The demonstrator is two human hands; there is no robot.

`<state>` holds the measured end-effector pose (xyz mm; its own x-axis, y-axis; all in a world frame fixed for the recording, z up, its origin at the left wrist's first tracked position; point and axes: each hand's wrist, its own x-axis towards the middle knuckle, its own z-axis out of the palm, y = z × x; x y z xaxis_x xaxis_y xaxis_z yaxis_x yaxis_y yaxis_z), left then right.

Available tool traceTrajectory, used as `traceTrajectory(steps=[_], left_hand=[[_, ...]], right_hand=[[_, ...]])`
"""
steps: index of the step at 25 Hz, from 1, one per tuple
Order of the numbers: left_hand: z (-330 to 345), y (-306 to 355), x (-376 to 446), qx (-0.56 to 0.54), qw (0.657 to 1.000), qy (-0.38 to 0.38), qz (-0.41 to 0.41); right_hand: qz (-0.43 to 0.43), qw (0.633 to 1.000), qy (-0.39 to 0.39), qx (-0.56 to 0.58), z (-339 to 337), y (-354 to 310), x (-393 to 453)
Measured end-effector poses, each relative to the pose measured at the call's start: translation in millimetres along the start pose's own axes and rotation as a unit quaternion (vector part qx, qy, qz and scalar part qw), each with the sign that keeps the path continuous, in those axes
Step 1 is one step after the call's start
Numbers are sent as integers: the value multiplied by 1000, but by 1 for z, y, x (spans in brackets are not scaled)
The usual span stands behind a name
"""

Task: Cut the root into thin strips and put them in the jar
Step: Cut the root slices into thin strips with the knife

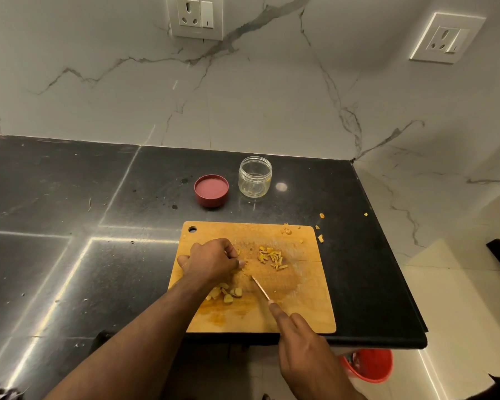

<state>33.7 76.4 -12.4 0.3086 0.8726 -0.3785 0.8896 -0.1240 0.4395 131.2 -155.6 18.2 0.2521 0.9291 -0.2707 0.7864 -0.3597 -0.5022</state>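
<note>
Across the lower left of the frame, your left forearm reaches up to the rectangular wooden cutting board [300, 298], which lies on the black stone countertop [70, 212]. Your left hand [211, 262] rests on the board's left part with its fingers curled down; they seem to pinch a small piece against the wood, but you cannot tell for sure, because the knuckles hide it. Just below that hand lie several pale yellow root chunks [228, 294], still thick. Above the board, toward the middle of the frame, the round dark red lid [211, 190] sits upside down on the counter, and just right of it stands the small clear glass jar [255, 176], open and upright, well apart from the board. In the board's centre, right of your left hand, lies a loose pile of thin yellow strips [272, 258]. Below them the narrow knife blade [261, 287] slants down toward your right hand [300, 342], which grips the handle with the forefinger stretched along the spine. A few yellow scraps [320, 238] lie off the board's upper right corner.
</note>
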Motion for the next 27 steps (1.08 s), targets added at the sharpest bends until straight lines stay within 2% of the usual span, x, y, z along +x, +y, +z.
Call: traceTrajectory(steps=[4, 7, 11, 14, 17, 22, 27], left_hand=[[-1, -8, 5, -67, 997, -26, 14], [-5, -9, -2, -76, 997, -14, 31], [-6, -4, -16, -68, 994, 6, 81], [-5, 1, -21, -109, 986, -15, 129], [-10, 3, -18, -108, 983, -35, 143], [-16, 1, -11, -42, 988, -12, 147], [-20, 0, -10, -63, 986, -8, 155]], right_hand=[[-7, 999, 19, 44, -3, 1, 4], [-1, 997, 11, 76, -4, -4, 12], [48, 975, 20, 215, -9, -7, 20], [57, 957, 24, 283, -13, -10, 21], [43, 953, 37, 299, -14, -8, 23], [51, 943, 59, 323, -16, 0, 23], [56, 948, 65, 307, -16, 0, 25]])
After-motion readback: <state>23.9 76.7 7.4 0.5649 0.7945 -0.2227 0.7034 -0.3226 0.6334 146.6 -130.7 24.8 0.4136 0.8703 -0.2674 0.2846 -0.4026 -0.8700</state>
